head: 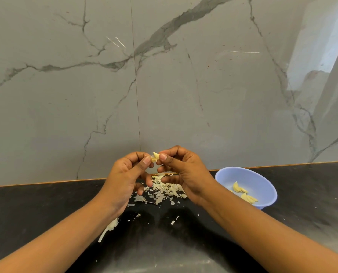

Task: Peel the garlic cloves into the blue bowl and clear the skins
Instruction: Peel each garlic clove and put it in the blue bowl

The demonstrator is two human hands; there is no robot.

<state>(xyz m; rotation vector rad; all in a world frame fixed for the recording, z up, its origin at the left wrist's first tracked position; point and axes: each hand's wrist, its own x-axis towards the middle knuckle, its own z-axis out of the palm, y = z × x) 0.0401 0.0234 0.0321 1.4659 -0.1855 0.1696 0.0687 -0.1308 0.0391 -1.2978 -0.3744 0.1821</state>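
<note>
Some stray skins [110, 227]: nearest me, a bigger whitish papery piece pokes out from under the left forearm, with tiny flecks scattered around it. Not cleared yet.
Counter [36, 209]: black stone, smooth with a dull shine and lightly speckled, so every flake shows up.
Pile [164, 191]: the main heap of skins, dry, thin, curled and off-white, sitting right below the hands. Clearing it looks like the last job, and imo it hasn't started.
Left hand [128, 174]: raised above the pile, thumb and forefinger pinching one side of the clove, other fingers loosely curled.
Right hand [185, 174]: same deal on the other side, thumb and forefinger pinching, the rest curled in.
Clove [155, 156]: small and pale yellow, held in the air between both sets of fingertips, with a bit of white skin sticking up (can't tell how much is left on it). So peeling is mid-clove.
Bowl [262, 184]: light blue, round, looks like matte plastic, on the counter just right of the right wrist.
Cloves [246, 196]: a handful already peeled in the bowl, smooth, crescent-shaped, creamy yellow. I don't see any unpeeled garlic waiting, so my guess is this one's near the end, then cleanup.
Wall [164, 75]: furthest back, glossy grey marble-look slabs with dark veins.
</note>
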